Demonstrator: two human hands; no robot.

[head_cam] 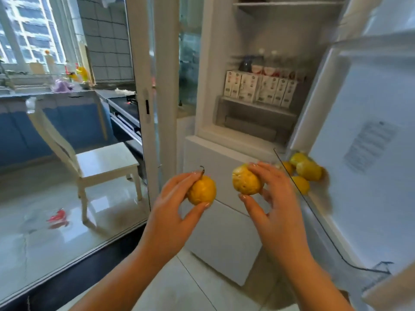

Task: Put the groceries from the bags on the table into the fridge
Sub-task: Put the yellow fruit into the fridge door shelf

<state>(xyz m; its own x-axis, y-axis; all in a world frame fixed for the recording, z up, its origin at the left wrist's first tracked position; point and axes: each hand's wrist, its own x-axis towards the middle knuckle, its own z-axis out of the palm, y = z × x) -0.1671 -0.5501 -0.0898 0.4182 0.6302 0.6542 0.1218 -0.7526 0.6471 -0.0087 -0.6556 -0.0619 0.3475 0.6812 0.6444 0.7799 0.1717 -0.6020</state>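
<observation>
My left hand (177, 198) grips a yellow-orange fruit (203, 190) with a short dark stem between thumb and fingers. My right hand (271, 194) holds a second, paler yellow fruit (246, 180) the same way. Both are raised in front of the open fridge (258, 122), below its lit compartment. Several more yellow fruits (305, 169) lie in the lower shelf of the open fridge door (363, 122), just right of my right hand. Inside the fridge, a row of white cartons (260, 88) stands on a shelf with jars and bottles behind.
White fridge drawers (215, 225) are closed below my hands. A white chair (94, 162) stands on the glossy floor behind a glass sliding door (143, 108) at left. A kitchen counter (45, 93) and window lie beyond. A red item (58, 217) lies on that floor.
</observation>
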